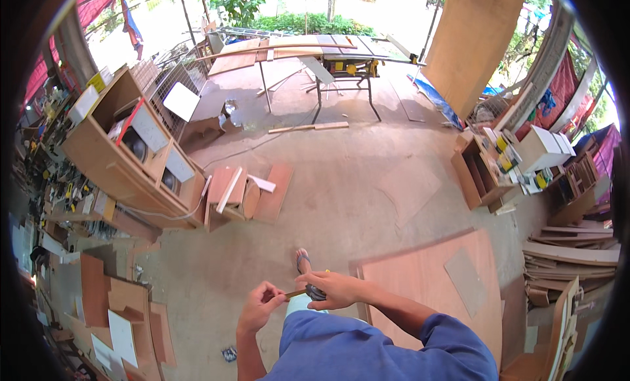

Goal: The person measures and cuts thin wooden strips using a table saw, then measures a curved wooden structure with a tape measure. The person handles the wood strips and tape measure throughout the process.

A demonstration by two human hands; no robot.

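In front of my waist, my right hand (338,290) is wrapped round the dark case of a tape measure (315,292). A short length of its narrow, yellowish blade (295,294) stretches leftward out of the case. My left hand (260,304) pinches the blade's free end between thumb and fingers. Both hands are above my light-coloured shorts (300,303). Just past them, a sandalled foot (302,260) shows on the floor. To the right of my hands, a large reddish plywood sheet (420,273) lies low, with a smaller grey-brown panel (467,281) on top.
A tall wooden cabinet (121,171) leans at the left, beside small box pieces (226,191). Cut boards (125,315) stand at lower left. A table saw (348,67) and boards on stands are ahead. An open wooden box (476,174) and stacked offcuts (571,250) line the right.
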